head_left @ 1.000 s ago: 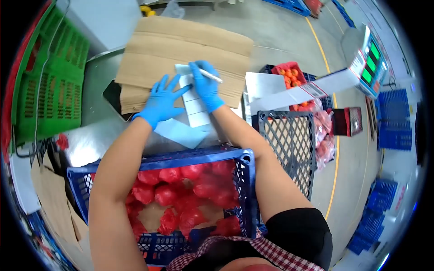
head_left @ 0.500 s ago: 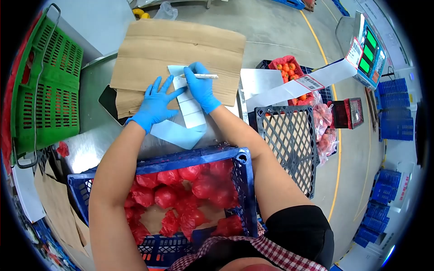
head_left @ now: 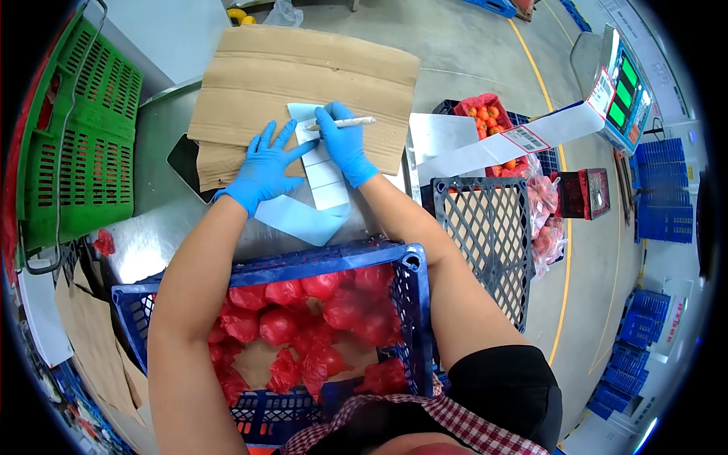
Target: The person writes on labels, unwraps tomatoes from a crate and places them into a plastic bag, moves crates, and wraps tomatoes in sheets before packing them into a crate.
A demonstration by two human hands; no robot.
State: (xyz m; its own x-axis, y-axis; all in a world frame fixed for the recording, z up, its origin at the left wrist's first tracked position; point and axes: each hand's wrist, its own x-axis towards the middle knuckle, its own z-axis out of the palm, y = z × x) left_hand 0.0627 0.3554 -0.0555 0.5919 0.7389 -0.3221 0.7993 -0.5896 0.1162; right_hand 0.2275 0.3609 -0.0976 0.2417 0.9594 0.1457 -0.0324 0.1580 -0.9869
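Currently pinching a white pen (head_left: pixel 360 121) in the curled fingers of the right hand (head_left: pixel 346 148), angling it almost crosswise over the label strip (head_left: pixel 326 183) and pointing its tip toward the left. Spreading the left hand (head_left: pixel 262 171) wide open, palm down, gripping nothing, and bringing its index finger and thumb against or just beside the strip's left edge, without showing firm contact clearly. Lying between both hands, running lengthwise away from the body and leaning slightly left at the far end; overlapping the right hand near that far end, then bending leftward at the near end, toward the underside of the left wrist. Crossing from corrugated cardboard (head_left: pixel 303 72) beyond the hands onto the steel tabletop (head_left: pixel 163 239) on the near side. Reaching with both forearms over the rim of a blue plastic crate (head_left: pixel 334 262), close below the hands and holding red-wrapped fruit (head_left: pixel 278 326). Finding more flat room beyond the hands, over the cardboard, than on the near side, with the crate rim sitting close there.
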